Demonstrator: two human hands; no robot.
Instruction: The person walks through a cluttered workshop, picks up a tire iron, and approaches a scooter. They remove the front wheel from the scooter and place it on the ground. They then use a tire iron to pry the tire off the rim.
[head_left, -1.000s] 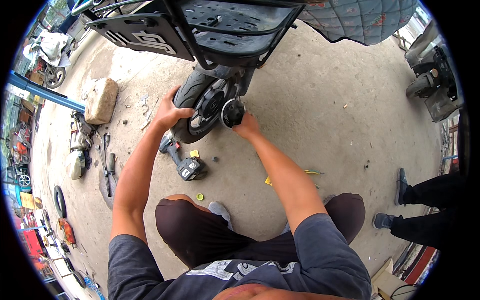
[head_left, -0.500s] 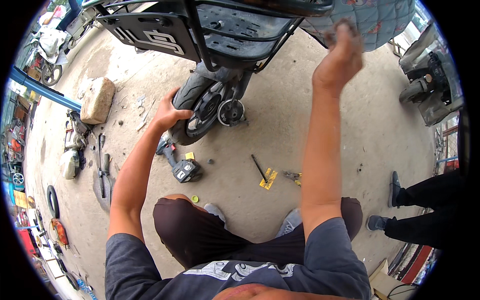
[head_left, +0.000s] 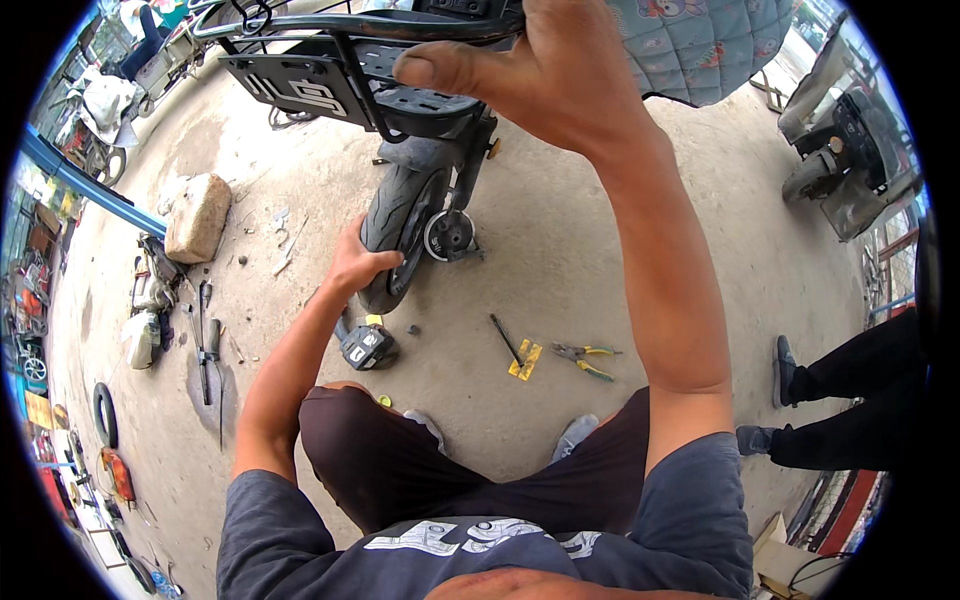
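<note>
My left hand point(head_left: 362, 262) grips the black tire point(head_left: 393, 220) of a scooter wheel, thumb against its side. Beside the wheel is a round metal hub part point(head_left: 449, 236) under the fork point(head_left: 468, 165). My right hand point(head_left: 545, 85) is raised at the black basket rack point(head_left: 375, 55), thumb stretched leftward over it; its other fingers run out of frame. On the concrete below lie a cordless drill point(head_left: 368, 347), a dark rod point(head_left: 505, 337) on a yellow card point(head_left: 528, 358) and yellow-handled pliers point(head_left: 585, 355). A quilted cover point(head_left: 700, 50) hangs behind my right hand.
A large stone block point(head_left: 198, 218), long tools point(head_left: 208, 350) and a loose tire point(head_left: 105, 415) lie to the left. Another scooter point(head_left: 850, 150) stands at the upper right. A person's dark-trousered legs point(head_left: 840, 380) are on the right, near my knee.
My right hand has left the round hub part and risen to the rack. The wheel, with my left hand on it, has shifted slightly right and down in view.
</note>
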